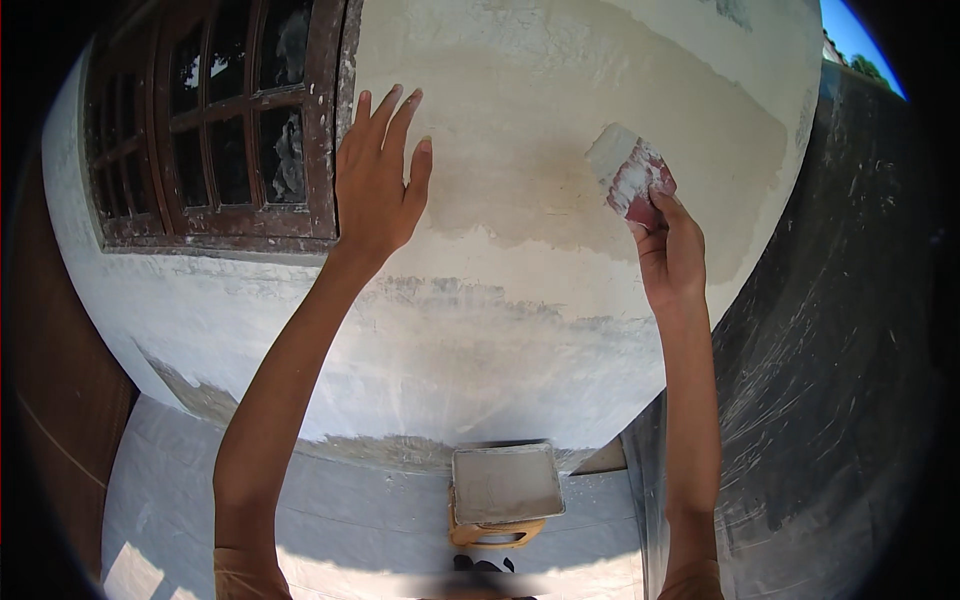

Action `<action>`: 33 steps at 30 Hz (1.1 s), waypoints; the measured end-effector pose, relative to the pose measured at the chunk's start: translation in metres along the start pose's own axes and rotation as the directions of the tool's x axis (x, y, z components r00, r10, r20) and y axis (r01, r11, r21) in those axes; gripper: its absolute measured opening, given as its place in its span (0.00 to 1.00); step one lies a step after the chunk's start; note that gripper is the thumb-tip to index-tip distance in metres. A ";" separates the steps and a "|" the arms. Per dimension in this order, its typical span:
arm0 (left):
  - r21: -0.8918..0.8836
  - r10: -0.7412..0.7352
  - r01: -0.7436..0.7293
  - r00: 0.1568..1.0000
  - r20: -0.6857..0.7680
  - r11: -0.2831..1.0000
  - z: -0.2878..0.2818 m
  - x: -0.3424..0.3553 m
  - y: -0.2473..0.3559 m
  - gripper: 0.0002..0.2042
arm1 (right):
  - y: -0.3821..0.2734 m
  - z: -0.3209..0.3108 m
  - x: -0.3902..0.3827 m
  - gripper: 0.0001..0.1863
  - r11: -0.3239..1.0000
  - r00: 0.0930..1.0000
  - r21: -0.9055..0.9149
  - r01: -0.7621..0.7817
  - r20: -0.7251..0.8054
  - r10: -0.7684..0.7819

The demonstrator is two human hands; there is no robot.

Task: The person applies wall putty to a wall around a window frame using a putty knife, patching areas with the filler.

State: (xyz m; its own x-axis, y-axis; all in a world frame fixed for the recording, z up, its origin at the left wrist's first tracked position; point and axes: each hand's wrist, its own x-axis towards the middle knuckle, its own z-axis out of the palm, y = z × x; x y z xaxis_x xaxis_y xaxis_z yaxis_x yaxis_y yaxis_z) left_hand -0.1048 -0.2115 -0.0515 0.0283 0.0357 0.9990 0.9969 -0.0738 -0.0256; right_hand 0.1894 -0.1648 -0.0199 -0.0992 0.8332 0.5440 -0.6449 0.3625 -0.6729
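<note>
My right hand point(672, 255) grips a red putty scraper point(638, 182) by its lower end, thumb on its face. Whitish filler smears the scraper, and its pale edge points up and left against the wall or very near it. My left hand point(383, 175) is raised beside the window frame with the fingers spread and nothing in them; it seems to rest on the wall, though contact is hard to tell. Damp-looking beige filler covers a broad patch of the wall point(510, 190) between and above both hands.
A dark brown wooden window point(215, 115) with several panes is at the left. Below, a shallow tray point(508, 482) of greyish filler sits on a yellow stool point(500, 533). Dark sheeting point(830, 330) hangs along the right. Pale tiles point(370, 510) cover the floor.
</note>
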 end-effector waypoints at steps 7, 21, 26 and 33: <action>0.014 0.032 -0.032 0.999 -0.039 0.999 0.032 0.019 -0.017 0.22 | 0.019 0.022 0.041 0.11 0.996 0.998 -0.065 0.059 0.021 -0.058; 0.038 0.051 -0.048 0.995 -0.089 0.998 0.082 0.035 -0.089 0.21 | 0.109 0.103 0.099 0.23 0.247 0.513 -0.496 0.832 0.521 -0.682; 0.043 0.094 -0.089 0.986 -0.136 0.995 0.101 0.044 -0.108 0.23 | 0.139 0.106 0.114 0.31 -0.144 0.254 -0.414 0.899 0.761 -0.597; -0.021 0.105 -0.110 0.980 -0.170 0.994 0.119 0.045 -0.114 0.23 | 0.164 0.100 0.134 0.29 -0.359 0.205 -0.428 0.829 0.831 -0.517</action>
State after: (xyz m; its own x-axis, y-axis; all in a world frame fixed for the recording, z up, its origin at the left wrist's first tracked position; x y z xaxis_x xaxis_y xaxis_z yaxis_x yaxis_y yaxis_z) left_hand -0.2085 -0.0827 -0.0081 0.1196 -0.1424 0.9826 0.9861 -0.0977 -0.1342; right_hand -0.0052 -0.0356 -0.0071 -0.3169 -0.3632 0.8762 0.4743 0.7393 0.4780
